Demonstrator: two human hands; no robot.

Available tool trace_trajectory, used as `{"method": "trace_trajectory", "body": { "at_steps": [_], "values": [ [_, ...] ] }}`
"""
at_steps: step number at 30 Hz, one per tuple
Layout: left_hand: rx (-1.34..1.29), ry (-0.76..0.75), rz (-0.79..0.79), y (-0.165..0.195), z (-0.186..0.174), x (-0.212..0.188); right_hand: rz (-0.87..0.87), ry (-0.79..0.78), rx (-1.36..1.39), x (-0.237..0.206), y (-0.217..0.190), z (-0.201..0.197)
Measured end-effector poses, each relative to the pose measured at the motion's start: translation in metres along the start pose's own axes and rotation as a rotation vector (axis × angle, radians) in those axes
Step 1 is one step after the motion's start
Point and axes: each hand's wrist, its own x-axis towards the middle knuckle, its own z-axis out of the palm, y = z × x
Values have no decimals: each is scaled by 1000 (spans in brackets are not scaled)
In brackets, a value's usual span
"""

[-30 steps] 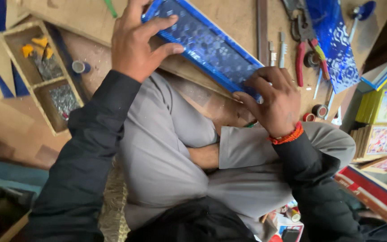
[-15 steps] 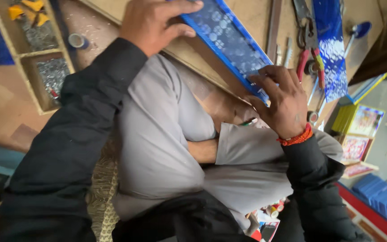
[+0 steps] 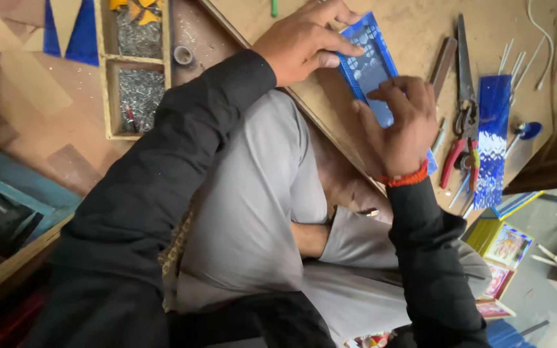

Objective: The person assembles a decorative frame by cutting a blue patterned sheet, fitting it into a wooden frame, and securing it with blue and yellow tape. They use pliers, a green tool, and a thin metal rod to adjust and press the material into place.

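Observation:
A long blue patterned glass strip (image 3: 370,64) lies on a low wooden board (image 3: 414,32). My left hand (image 3: 304,38) rests on its far end, fingers curled over the edge. My right hand (image 3: 398,122), with an orange band at the wrist, presses down on the near end, covering part of the strip. Both arms wear black sleeves, and my knees in grey cloth sit below the board.
Red-handled pliers (image 3: 452,158), scissors (image 3: 464,71) and a second blue glass strip (image 3: 491,142) lie to the right on the board. A wooden tray (image 3: 133,71) with metal bits and yellow pieces sits at the left. Colourful pictures (image 3: 507,248) lie on the floor at the right.
The view has shifted and the strip now appears more upright and nearer. My right hand slid up along the strip toward my left hand.

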Motion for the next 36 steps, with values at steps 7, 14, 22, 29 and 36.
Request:
{"method": "trace_trajectory", "body": {
  "at_steps": [7,14,22,29,36],
  "values": [
    [-25,-16,-8,-8,-14,8,-32,-87,-7,38,-6,16],
    [62,-41,-85,-6,-15,10,94,-58,-10,76,-4,46],
    [109,-22,-161,2,-4,4,194,44,-78,86,-5,71],
    [-443,715,-619,56,61,-27,-185,-62,125,60,-5,22],
    [-52,803,-620,124,154,-10,-305,-386,-15,89,7,15]
  ]
}}
